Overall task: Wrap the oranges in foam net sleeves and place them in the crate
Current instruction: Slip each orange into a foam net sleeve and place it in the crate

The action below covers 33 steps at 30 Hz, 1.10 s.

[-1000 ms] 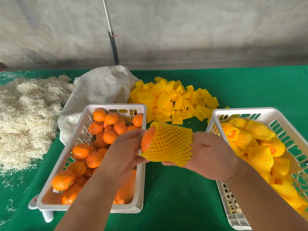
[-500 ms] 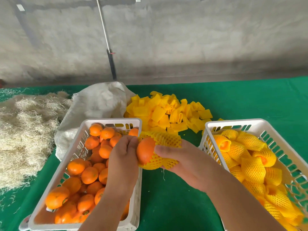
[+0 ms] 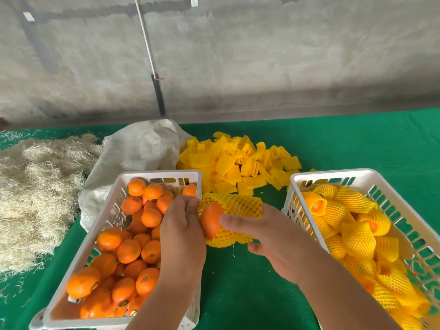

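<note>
Between the two crates I hold an orange point(image 3: 211, 221) partly inside a yellow foam net sleeve point(image 3: 240, 204). My left hand point(image 3: 182, 231) presses against the orange's bare left end, fingers straight and pointing up. My right hand point(image 3: 273, 236) grips the sleeve around the orange from the right, thumb across its front. The white crate on the left point(image 3: 104, 214) holds several bare oranges point(image 3: 128, 250). The white crate on the right point(image 3: 295, 182) holds several sleeved oranges point(image 3: 357, 234).
A heap of loose yellow foam sleeves point(image 3: 238, 163) lies behind the crates on the green table cloth point(image 3: 245, 294). A white woven sack point(image 3: 142, 146) and a pile of pale straw-like fibre point(image 3: 35, 191) sit at the back left. A grey wall stands behind.
The sleeve has slid further over the orange, leaving only its left end bare. My left hand went from gripping the orange to pressing its end. The view tilted upward.
</note>
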Tool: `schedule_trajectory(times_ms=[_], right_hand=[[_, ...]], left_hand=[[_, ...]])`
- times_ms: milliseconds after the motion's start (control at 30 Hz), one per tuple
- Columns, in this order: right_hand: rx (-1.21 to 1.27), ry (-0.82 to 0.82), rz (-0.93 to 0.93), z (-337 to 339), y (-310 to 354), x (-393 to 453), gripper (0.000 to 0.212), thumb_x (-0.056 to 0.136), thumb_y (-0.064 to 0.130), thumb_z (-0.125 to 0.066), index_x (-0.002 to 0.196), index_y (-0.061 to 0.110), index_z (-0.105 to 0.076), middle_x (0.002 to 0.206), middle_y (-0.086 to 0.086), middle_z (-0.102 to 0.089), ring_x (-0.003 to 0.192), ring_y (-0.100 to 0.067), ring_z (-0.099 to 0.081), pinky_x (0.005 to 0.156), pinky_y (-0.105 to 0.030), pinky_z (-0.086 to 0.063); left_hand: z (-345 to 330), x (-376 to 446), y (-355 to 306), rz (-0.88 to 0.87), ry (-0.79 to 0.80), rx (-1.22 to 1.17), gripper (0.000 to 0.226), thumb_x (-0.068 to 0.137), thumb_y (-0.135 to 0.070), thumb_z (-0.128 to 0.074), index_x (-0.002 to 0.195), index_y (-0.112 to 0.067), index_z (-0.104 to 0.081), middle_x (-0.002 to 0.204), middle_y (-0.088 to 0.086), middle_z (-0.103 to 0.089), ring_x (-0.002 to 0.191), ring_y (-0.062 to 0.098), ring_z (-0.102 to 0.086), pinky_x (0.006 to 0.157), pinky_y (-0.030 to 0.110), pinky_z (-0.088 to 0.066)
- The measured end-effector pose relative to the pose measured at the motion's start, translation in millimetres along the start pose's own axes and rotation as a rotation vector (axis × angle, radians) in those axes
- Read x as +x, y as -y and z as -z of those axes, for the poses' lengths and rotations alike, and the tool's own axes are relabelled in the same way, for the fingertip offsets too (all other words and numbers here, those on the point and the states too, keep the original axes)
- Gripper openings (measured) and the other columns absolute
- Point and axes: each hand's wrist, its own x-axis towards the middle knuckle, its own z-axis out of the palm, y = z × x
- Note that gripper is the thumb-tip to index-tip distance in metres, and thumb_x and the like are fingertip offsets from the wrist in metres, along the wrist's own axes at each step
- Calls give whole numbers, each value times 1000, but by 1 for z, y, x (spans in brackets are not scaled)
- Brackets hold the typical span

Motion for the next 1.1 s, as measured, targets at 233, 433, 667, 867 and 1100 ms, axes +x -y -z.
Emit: schedule_trajectory(times_ms=[233, 433, 667, 867, 1100], right_hand=[[241, 63, -14, 7, -8, -1, 56, 83, 22, -90, 134, 16, -67, 129, -9, -75, 120, -28, -72, 105, -44, -58], [138, -21, 16, -6, -12, 3, 74, 71, 37, -96, 135, 20, -64, 123, -3, -76, 114, -23, -74, 103, -45, -58], [65, -231, 88, -12, -19, 6, 71, 53, 56, -88, 116, 31, -70, 104, 8, -78, 98, -13, -77, 88, -34, -64], [-92, -438, 200, -18, -26, 7, 56, 59, 60, -81, 109, 41, -66, 96, 16, -74, 88, -8, -74, 75, -34, -67], [-138, -482, 278, -14, -27, 4, 75, 55, 61, -83, 124, 45, -57, 107, 17, -70, 96, -6, -71, 77, -32, -66]], left_hand=[[0, 6, 0, -124, -85, 127, 24, 111, -16, -46, 93, -12, -61, 90, 4, -62, 86, 26, -57, 71, 43, -48], [-4, 1, -7, -247, -114, 195, 19, 108, -4, -47, 94, -15, -55, 96, 0, -57, 94, 5, -53, 74, 10, -39], [-6, -4, -5, -460, -109, 252, 22, 105, 5, -45, 98, -14, -54, 98, 0, -52, 85, 7, -43, 80, 6, -37], [-11, -18, 3, -620, -132, 237, 14, 104, -5, -43, 105, -16, -52, 103, -5, -47, 93, 5, -40, 89, 5, -36], [-14, -24, 14, -673, -127, 188, 13, 106, -9, -42, 107, -14, -54, 106, -3, -49, 97, 3, -43, 91, 7, -37]])
